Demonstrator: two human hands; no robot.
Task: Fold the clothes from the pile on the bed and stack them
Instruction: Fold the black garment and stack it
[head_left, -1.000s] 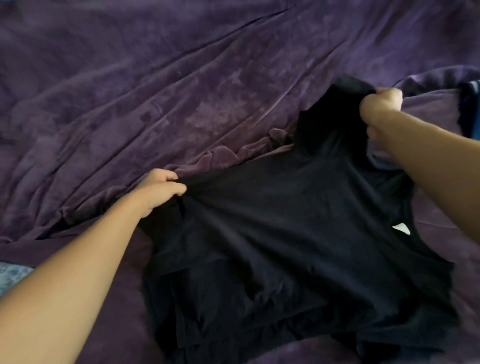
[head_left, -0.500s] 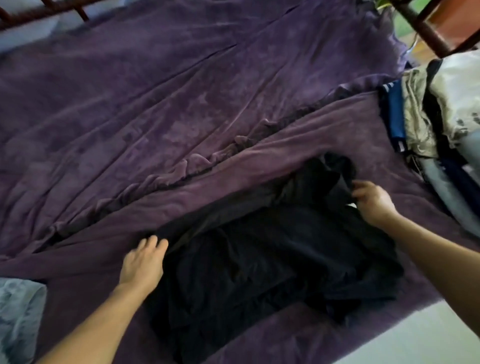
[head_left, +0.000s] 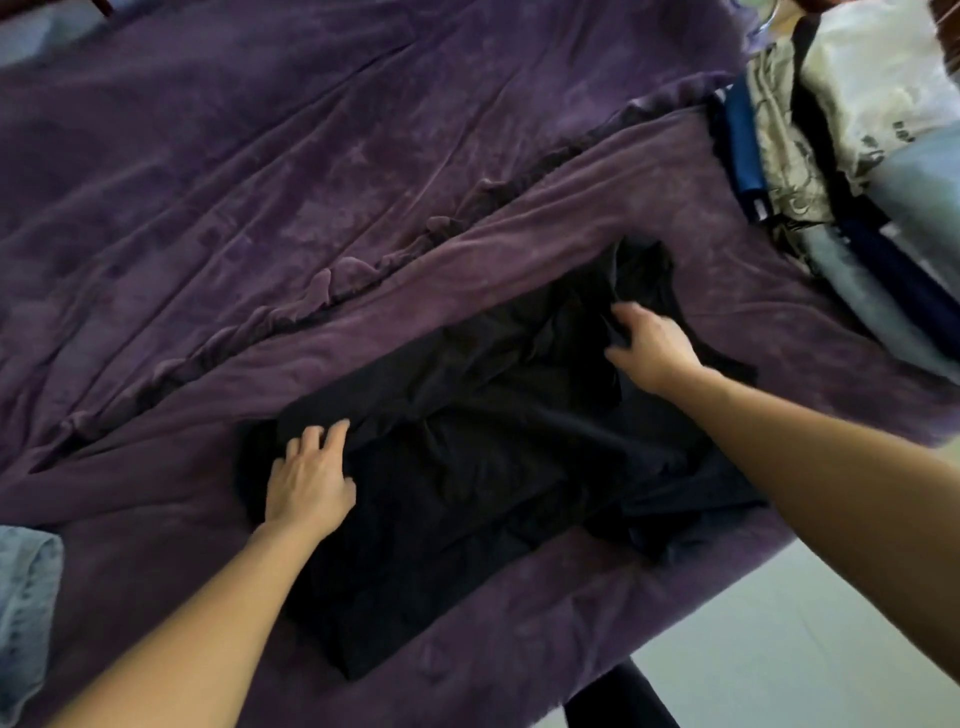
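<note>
The left hand (head_left: 311, 480) lies flat, palm down, fingers straight & slightly spread, pressing on the left end of the black shirt (head_left: 467, 467). The right hand (head_left: 652, 348) rests on the shirt's far right part, fingers half bent, thumb apart, w/ bunched cloth under them; it's blurred, so can't tell if it pinches a fold. The hands are well apart. The shirt is creased & partly spread on the purple blanket (head_left: 260, 182), close to the bed's near edge, rumpled esp. at the right. Its long axis runs diagonally, lower left to upper right; can't tell which end is the neck. A pile of clothes (head_left: 857, 130) sits upper right, a pale blue cloth (head_left: 26, 597) at the left edge.
</note>
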